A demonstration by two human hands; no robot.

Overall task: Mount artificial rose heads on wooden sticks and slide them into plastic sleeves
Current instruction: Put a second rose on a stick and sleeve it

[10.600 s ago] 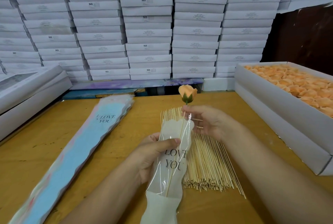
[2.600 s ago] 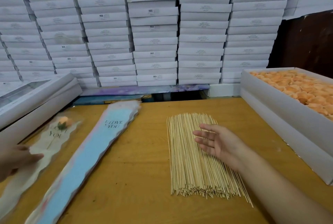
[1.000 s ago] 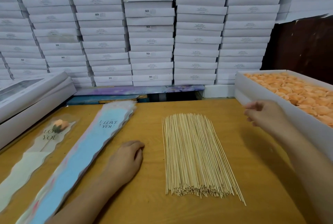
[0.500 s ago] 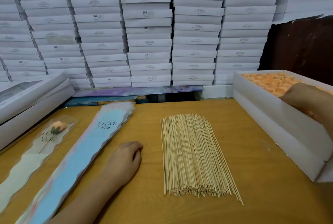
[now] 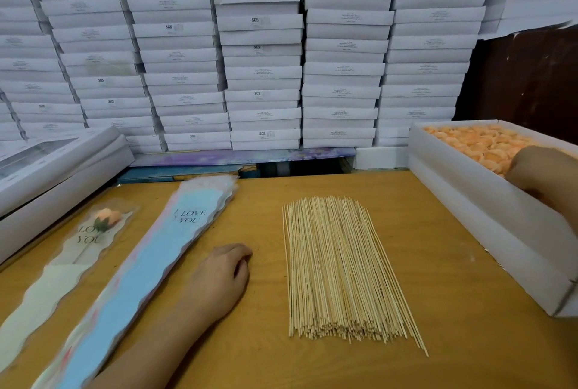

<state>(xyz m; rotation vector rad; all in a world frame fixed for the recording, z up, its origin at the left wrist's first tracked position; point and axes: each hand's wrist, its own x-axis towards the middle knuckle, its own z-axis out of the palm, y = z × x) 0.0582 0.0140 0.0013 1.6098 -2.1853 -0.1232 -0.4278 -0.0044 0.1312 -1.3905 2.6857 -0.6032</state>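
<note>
From my feed the light is even and soft, shadows faint on the yellow wooden tabletop (image 5: 453, 263). The stacked white cardboard boxes (image 5: 259, 44) bow near the edges; left side slightly smeared.

Finished sleeved rose (image 5: 93, 232) now laid flat at the bench's left edge, left hand (image 5: 219, 279) moved from it to rest on the bench, right hand (image 5: 544, 169) gone from the wooden sticks (image 5: 337, 270) into the box of rose heads (image 5: 469, 188)

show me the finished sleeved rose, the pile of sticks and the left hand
finished sleeved rose (image 5: 106, 216), head view, on the orange bloom
pile of sticks (image 5: 337, 266), head view, mid-pile
left hand (image 5: 219, 279), head view, back of the hand
</note>
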